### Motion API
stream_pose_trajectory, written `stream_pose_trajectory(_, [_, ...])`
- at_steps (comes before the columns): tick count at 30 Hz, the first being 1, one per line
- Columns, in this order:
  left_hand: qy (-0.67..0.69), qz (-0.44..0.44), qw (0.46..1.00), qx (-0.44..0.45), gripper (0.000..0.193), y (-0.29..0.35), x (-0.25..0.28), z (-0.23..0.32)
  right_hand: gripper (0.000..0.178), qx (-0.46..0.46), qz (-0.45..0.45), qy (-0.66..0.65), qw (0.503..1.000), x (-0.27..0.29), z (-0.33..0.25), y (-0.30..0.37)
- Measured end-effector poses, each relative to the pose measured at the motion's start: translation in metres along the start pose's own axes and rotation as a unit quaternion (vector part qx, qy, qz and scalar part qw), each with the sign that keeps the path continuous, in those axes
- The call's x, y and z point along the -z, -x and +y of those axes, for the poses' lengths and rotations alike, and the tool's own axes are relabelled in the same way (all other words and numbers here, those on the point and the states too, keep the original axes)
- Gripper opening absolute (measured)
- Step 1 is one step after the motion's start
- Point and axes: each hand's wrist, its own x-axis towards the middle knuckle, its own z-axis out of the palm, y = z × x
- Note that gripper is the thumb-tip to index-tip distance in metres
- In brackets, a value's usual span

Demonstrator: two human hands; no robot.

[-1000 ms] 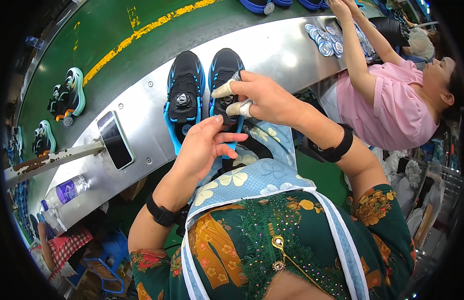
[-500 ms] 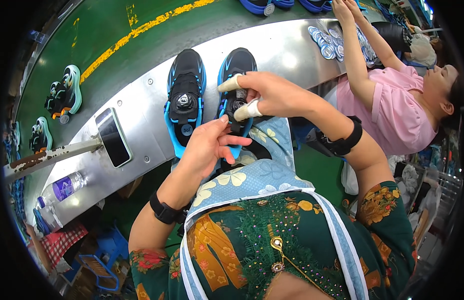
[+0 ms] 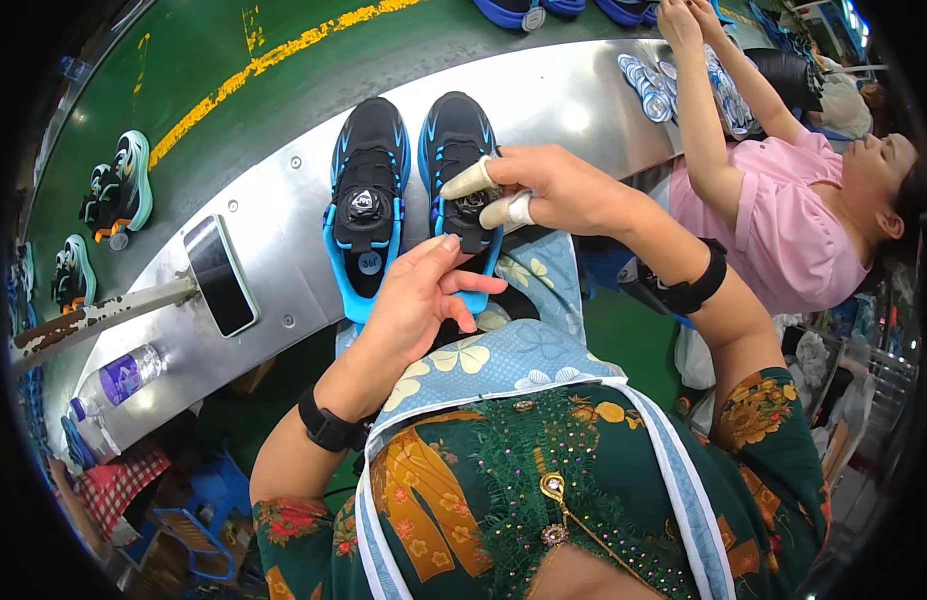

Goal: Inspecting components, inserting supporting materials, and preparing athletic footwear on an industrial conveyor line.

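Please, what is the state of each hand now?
Left hand: partly open, thumb near right shoe.
Right hand: fingertips around its dial; grip unclear.

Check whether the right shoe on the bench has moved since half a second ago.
Yes: the right shoe has shifted left, closer to the left shoe, judged against the bench rivet.

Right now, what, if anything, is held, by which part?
The right hand straddles the dial of the right shoe; whether it grips, or the left hand holds anything, cannot be told.
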Motion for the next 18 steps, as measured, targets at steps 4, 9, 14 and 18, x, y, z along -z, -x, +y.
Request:
stream_pose_trajectory(4, [-0.007,-0.002,1.000,-0.002,0.036,0.000,-0.001,0.001,0.034,0.035,0.098,0.066,0.992,-0.013,0.007,0.000])
stream_pose_trajectory(9, [-0.005,-0.009,1.000,-0.004,0.035,-0.003,-0.004,-0.001,0.033,0.011,0.140,0.209,0.968,-0.019,0.001,0.007])
stream_pose_trajectory(14, [0.003,-0.009,1.000,-0.006,0.034,-0.005,-0.007,-0.003,0.034,0.022,0.092,0.158,0.983,-0.004,0.002,0.006])
stream_pose_trajectory(18, [-0.016,-0.007,1.000,0.002,0.035,-0.006,-0.010,-0.007,0.030,0.029,0.034,0.082,0.996,0.007,0.006,0.007])
